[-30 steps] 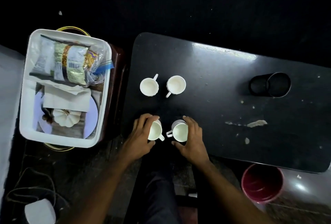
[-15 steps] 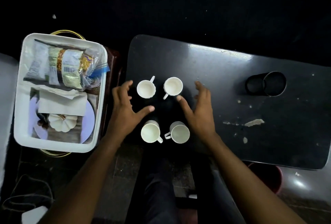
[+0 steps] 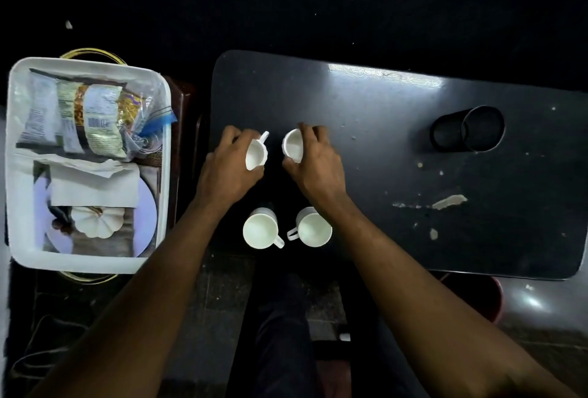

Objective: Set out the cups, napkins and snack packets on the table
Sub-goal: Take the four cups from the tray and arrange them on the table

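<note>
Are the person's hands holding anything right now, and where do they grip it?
Yes. The left hand grips the far-left white cup around its body; the right hand grips the far-right white cup likewise, not by the handle.

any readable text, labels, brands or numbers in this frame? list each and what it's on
No text can be read.
Snack packets in the white tray: printed panels and a barcode show, but the print is too small and blurred to read.
Napkins in the tray: no print seen.
The four white cups, including those held by the left hand and right hand: plain, no marking.
Black table and black holder: no lettering visible.
</note>
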